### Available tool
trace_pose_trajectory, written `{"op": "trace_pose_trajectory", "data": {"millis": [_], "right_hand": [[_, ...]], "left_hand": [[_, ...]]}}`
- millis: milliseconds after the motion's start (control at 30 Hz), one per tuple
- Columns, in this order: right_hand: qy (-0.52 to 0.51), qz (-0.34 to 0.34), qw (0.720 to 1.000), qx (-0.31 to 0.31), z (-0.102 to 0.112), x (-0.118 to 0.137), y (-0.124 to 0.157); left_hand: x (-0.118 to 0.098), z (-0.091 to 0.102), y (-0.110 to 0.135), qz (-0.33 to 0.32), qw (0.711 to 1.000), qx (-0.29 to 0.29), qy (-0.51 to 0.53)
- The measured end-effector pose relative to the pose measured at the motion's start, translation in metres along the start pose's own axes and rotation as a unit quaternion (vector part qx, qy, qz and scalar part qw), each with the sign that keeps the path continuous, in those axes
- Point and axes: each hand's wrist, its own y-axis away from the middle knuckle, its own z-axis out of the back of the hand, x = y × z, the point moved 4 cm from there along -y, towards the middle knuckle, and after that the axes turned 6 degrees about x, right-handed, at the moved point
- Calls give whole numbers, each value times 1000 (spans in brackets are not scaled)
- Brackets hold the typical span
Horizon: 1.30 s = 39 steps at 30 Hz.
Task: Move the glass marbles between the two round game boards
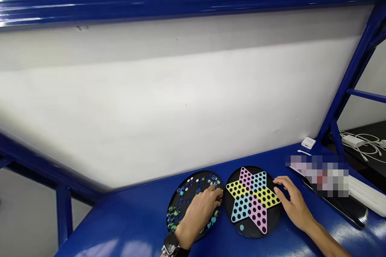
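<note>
Left of a round black board with a pastel star (251, 200), the left hand (200, 213) bunches its fingers over small coloured glass marbles (173, 212), hold unclear. The right hand (294, 204) rests spread on the board's rim. A loose pinch could send one marble rolling.

Reaches forward with the left grip (202, 207), palm down, wrist straight, fingers curled and bunched toward the right, too blurred to tell whether pinching anything. Rests the right grip (294, 202) flat, palm down, fingers loosely spread and pointing left, with the forearm angled in from the lower right.
</note>
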Motion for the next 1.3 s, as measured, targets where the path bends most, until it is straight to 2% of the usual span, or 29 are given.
{"op": "trace_pose_trajectory", "data": {"millis": [133,233,367,500,600,1000,1167,1300], "right_hand": [[-3,0,1000,-6,0,0,0],[-3,-3,1000,-4,-1,0,0],[-2,-4,1000,-3,0,1,0],[-1,-2,1000,-3,1,1,0],[1,1,1000,-5,1,1,0],[11,1,1000,-1,1,1,0],[13,-1,1000,3,1,1,0],[13,1,1000,2,0,1,0]], "left_hand": [[7,3,3,13,999,-14,-26],[7,9,9,-3,998,-49,27],[-12,15,14,-39,988,-91,120],[-32,9,6,13,993,-65,101],[-37,4,-1,37,996,-55,67],[-27,4,2,9,986,-60,153],[-19,5,2,-19,959,-101,263],[-15,4,1,-42,943,-105,315]]}}
